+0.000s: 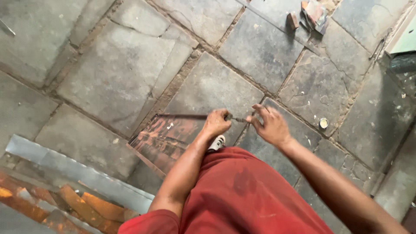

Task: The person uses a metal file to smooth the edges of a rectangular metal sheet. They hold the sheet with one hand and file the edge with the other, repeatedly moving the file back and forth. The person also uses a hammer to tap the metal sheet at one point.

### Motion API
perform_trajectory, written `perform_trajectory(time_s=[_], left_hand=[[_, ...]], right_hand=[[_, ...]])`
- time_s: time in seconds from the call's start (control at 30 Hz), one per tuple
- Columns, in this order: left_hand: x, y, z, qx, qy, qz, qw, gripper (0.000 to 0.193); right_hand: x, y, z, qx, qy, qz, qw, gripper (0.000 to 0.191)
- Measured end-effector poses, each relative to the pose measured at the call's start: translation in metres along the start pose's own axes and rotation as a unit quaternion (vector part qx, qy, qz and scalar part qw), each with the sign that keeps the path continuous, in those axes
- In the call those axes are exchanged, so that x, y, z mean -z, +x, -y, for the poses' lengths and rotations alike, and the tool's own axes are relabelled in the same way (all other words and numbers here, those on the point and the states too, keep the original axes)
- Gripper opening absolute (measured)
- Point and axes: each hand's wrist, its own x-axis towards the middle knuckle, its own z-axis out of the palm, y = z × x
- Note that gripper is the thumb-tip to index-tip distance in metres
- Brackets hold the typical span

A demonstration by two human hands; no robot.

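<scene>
I look down past my red clothing at a stone-slab floor. My left hand point(216, 122) is closed around a thin dark metal rod point(182, 116) that runs out to the left, level with the floor. My right hand point(269, 125) pinches the rod's short right end point(239, 119) between thumb and fingers, close beside the left hand. Under the rod a rusty reddish metal sheet point(162, 138) lies on the slabs. A white shoe point(216, 143) shows just below my left hand.
Long grey metal strips point(73, 169) and rusty orange pieces point(86, 206) lie at lower left. A small round tin lid point(323, 123) sits on the floor to the right. Scrap bits and a small block point(310, 15) lie at the top; a pale board edge point(403, 39) is at upper right.
</scene>
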Motion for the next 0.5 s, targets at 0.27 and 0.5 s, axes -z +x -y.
perform_trajectory(time_s=[0.27,0.5], left_hand=[[0.007,-0.001,0.0,0.004,0.006,-0.023,1.0,0.028],[0.0,-0.002,-0.003,0.0,0.015,-0.006,1.0,0.025]], right_hand=[[-0.009,0.01,0.008,0.064,-0.135,0.052,0.987,0.043],[-0.004,0.011,0.006,-0.103,-0.007,0.035,0.994,0.047]])
